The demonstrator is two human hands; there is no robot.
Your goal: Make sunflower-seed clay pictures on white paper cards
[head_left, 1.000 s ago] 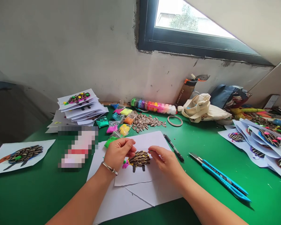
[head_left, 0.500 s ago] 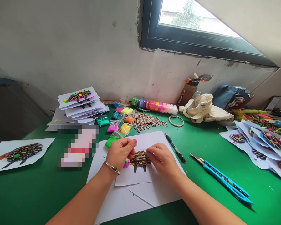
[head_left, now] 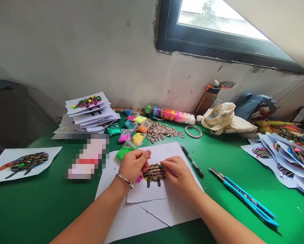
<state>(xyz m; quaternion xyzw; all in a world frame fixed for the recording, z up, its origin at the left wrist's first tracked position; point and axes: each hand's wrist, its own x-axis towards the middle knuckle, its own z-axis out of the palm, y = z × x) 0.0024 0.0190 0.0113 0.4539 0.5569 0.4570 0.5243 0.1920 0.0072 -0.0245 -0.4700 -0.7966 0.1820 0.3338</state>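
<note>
A sheet with a seed-covered animal picture (head_left: 155, 173) lies before me; it has a pink head, a yellow neck and black legs. Over its left end, my left hand (head_left: 133, 165) is closed, thumb pressed to the fingers; whatever it holds is hidden. At the right end of the seeds my right hand (head_left: 178, 173) pinches a tiny bit of green clay (head_left: 161, 166) at its fingertips, against or just above the picture. Beneath lie larger white sheets (head_left: 121, 217). An opened bag of green clay (head_left: 124, 151) sits just behind my left hand.
Sunflower seeds (head_left: 162, 131), several clay bags and a tape ring (head_left: 193, 131) lie behind. A pen (head_left: 192, 161) and a blue utility knife (head_left: 245, 196), blade out, rest at right. Picture stacks (head_left: 91, 118) stand at back left and at right; another seed picture (head_left: 27, 164) lies left.
The green bit now shows at my right fingertips, where it was not visible before. My left hand stays closed over the picture. The whole view has shifted slightly.
</note>
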